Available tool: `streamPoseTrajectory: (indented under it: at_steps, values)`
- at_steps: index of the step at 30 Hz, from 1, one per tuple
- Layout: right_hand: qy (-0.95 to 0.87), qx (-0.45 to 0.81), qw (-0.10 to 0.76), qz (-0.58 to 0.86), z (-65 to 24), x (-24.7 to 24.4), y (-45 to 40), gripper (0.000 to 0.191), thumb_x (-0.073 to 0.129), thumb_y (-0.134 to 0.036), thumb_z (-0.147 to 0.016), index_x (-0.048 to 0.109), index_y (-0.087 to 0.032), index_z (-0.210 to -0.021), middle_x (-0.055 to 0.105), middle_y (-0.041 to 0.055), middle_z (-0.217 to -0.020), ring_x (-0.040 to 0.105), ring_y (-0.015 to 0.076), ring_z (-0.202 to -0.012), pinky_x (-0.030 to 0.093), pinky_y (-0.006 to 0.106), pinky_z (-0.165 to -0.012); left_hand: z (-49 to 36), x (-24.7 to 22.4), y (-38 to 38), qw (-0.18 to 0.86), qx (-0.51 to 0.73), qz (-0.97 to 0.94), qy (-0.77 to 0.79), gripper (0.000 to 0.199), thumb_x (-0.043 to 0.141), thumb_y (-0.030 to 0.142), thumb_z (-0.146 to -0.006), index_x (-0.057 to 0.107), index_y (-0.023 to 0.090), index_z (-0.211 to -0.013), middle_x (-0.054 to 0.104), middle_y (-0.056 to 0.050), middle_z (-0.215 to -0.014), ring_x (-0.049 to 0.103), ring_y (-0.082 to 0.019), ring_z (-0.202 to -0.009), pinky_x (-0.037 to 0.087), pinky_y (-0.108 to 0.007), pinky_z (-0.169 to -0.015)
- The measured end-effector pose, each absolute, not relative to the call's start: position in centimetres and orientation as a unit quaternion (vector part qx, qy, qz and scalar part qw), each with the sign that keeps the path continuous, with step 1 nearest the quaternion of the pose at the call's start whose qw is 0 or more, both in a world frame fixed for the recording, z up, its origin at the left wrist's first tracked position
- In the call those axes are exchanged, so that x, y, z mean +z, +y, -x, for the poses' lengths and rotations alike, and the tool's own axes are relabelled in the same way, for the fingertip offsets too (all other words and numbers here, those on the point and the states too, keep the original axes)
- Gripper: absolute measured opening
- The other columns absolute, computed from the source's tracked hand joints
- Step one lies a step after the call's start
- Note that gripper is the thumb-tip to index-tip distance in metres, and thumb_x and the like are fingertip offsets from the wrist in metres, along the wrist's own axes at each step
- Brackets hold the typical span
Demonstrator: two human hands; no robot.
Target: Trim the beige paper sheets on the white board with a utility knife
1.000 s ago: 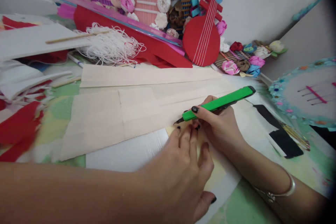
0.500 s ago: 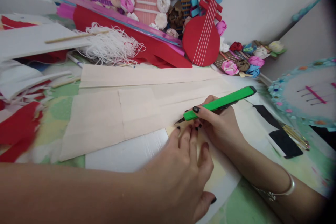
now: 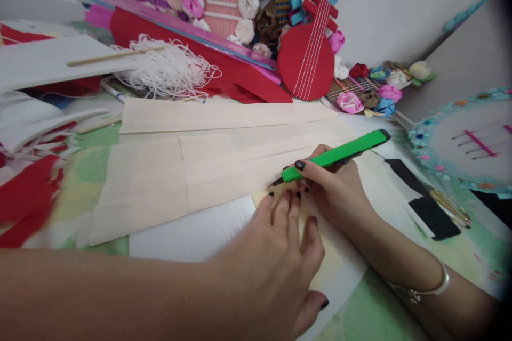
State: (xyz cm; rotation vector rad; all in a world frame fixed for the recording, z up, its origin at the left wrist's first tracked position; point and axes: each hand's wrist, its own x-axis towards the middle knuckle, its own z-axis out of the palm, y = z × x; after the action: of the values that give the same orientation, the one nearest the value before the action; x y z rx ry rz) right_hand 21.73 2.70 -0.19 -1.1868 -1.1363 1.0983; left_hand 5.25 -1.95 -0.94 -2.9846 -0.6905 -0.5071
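Note:
A green utility knife (image 3: 336, 155) is gripped in my right hand (image 3: 340, 186), its dark blade pointing left and down. The blade tip meets the edge of a pale yellowish sheet (image 3: 326, 256), close to my left fingertips. My left hand (image 3: 276, 256) presses flat on that sheet, fingers stretched and thumb apart. Beneath lies a shiny white board (image 3: 180, 240). Just beyond my hands spreads a large cream crepe paper (image 3: 148, 181) with fold lines, and another cream strip (image 3: 224, 117) lies along its far side.
White string (image 3: 172, 69) lies tangled at the back left near a thin wooden stick (image 3: 116, 56). Red paper scraps (image 3: 30, 197) sit at the left. A red paper instrument (image 3: 306, 61) leans at the back. Black pieces (image 3: 434, 218) lie right, beside a flower-edged oval (image 3: 460, 138).
The knife tip has shifted very slightly to the right. Both hands otherwise keep their places, and the view has moved a touch.

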Motion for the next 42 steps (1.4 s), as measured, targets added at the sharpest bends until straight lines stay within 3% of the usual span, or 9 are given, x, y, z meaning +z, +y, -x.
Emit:
streamPoseTrajectory:
  at_steps: [23, 28, 42]
  values:
    - [-0.499, 0.418, 0.534, 0.539, -22.06, 0.06, 2.76, 0.025, 0.078, -0.029, -0.072, 0.056, -0.02, -0.064, 0.06, -0.0026, -0.051, 0.057, 0.0128, -0.049, 0.046, 0.027, -0.051, -5.29, -0.85, -1.89, 0.009, -0.144, 0.963, -0.226, 0.068, 0.049, 0.056, -0.091, 0.056, 0.002, -0.132, 0.046, -0.038, -0.135, 0.042, -0.052, -0.13, 0.04, -0.061, -0.101]
    - [-0.499, 0.427, 0.534, 0.532, -22.12, -0.13, 2.73, 0.026, 0.079, -0.028, -0.072, 0.055, -0.02, -0.066, 0.062, -0.0028, -0.051, 0.06, 0.0142, -0.051, 0.05, 0.029, -0.057, -5.38, -1.17, -2.13, 0.018, -0.158, 0.96, -0.23, 0.069, 0.049, 0.057, -0.09, 0.057, 0.003, -0.131, 0.048, -0.037, -0.135, 0.043, -0.052, -0.13, 0.039, -0.061, -0.101]
    - [-0.485, 0.451, 0.54, 0.519, -21.99, 0.0, 2.74, 0.026, 0.078, -0.029, -0.074, 0.057, -0.02, -0.064, 0.06, -0.0029, -0.051, 0.056, 0.0123, -0.05, 0.044, 0.026, -0.053, -5.27, -0.76, -1.88, 0.015, -0.144, 0.963, -0.227, 0.068, 0.049, 0.057, -0.09, 0.057, 0.003, -0.131, 0.049, -0.035, -0.135, 0.044, -0.05, -0.13, 0.04, -0.06, -0.101]
